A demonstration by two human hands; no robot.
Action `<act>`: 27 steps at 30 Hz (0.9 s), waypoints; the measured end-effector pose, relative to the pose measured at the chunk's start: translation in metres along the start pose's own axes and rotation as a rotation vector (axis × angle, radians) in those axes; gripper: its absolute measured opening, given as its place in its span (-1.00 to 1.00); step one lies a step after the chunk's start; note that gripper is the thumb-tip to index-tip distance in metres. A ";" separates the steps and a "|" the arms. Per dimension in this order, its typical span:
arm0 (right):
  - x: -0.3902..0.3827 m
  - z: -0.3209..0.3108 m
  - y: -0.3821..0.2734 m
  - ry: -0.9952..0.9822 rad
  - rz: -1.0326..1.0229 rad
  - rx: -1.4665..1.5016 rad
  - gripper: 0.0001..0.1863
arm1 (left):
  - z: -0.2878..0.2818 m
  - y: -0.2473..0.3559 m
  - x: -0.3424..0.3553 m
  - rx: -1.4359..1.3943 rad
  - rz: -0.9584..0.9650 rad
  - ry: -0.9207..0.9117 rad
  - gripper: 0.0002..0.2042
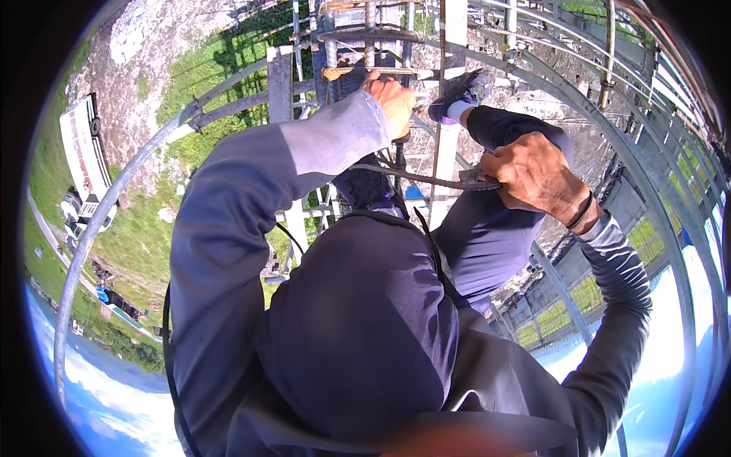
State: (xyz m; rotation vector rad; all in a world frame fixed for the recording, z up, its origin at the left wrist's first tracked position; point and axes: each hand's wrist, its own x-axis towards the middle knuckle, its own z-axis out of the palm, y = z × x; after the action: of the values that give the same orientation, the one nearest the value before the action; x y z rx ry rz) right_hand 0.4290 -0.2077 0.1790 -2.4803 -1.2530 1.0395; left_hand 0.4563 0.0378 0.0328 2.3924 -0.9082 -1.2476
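My left hand (392,103) is closed, with its fingers curled just below a rusty crossbar (365,73) of a steel bar frame. What lies inside that grip is hidden by the hand. My right hand (537,179) is closed on one end of a dark, slightly curved strip (426,179), a strap or a bar; I cannot tell which. From there the strip runs left, across and above my legs, toward the space below my left hand. A dark band circles my right wrist.
Curved metal hoops (137,164) ring me on both sides. My shoe (468,87) rests by a pale upright (445,152) of the frame. Steel bars and railings (609,61) crowd the upper right. Far below lie grass, bare ground and a white truck (85,148).
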 end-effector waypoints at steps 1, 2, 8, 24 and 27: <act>-0.002 0.001 -0.002 -0.018 -0.003 0.015 -0.85 | 0.001 0.001 -0.003 -0.004 0.022 0.054 -0.72; -0.004 0.003 -0.002 -0.042 -0.005 0.036 -0.85 | 0.002 0.001 -0.002 -0.027 0.047 0.074 -0.72; -0.018 0.010 -0.003 0.021 0.070 0.164 -0.81 | 0.013 -0.048 0.006 -0.272 -0.306 0.176 -0.69; -0.050 0.013 0.025 0.211 0.195 0.254 -0.73 | 0.041 -0.102 -0.033 -1.075 -0.261 0.127 -0.69; -0.050 0.018 0.039 0.347 0.219 0.294 -0.76 | 0.065 -0.097 -0.036 -0.806 -0.296 0.086 -0.39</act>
State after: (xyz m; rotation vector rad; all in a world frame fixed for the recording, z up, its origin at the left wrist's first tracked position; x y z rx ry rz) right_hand 0.4222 -0.2731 0.1734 -2.4610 -0.6878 0.7271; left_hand 0.4263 0.1372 -0.0327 1.9170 0.0198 -1.2680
